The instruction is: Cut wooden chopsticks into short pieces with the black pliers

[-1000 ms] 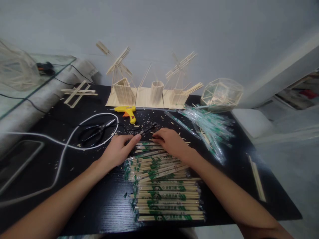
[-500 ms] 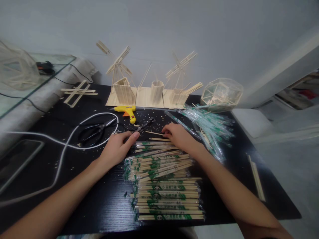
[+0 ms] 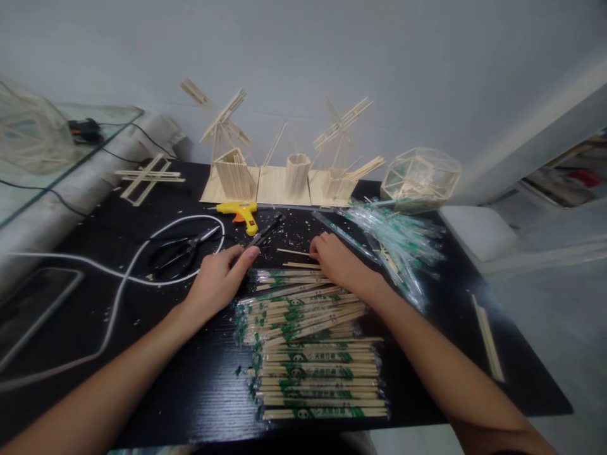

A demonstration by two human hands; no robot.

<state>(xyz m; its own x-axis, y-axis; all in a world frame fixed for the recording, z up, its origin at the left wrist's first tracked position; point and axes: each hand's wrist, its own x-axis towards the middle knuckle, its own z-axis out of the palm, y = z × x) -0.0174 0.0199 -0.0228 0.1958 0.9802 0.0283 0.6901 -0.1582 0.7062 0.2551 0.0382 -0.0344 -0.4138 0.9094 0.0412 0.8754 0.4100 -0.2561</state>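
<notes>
My left hand [image 3: 222,272] is closed on a dark-handled tool [image 3: 268,230], which points up and to the right. My right hand [image 3: 334,256] is closed on the right end of a thin wooden stick [image 3: 293,252], its fingertips partly hidden. Another pair of sticks [image 3: 302,265] lies just below, partly under the right hand. Wrapped chopstick packs [image 3: 322,371] are stacked in front of me, between my forearms. Beyond the left hand is a yellow glue gun [image 3: 245,217], lying on its side.
Stick windmill models [image 3: 234,177] stand along the back of the black table [image 3: 213,379]. Black pliers [image 3: 183,253] and a white cable [image 3: 114,309] lie left. Torn wrappers [image 3: 398,234] and a stick-framed bowl [image 3: 421,180] are at the back right; loose sticks [image 3: 487,338] lie right.
My left hand has moved slightly left and toward me, and the dark tool has shifted left and tilted more upright. My right hand has barely moved.
</notes>
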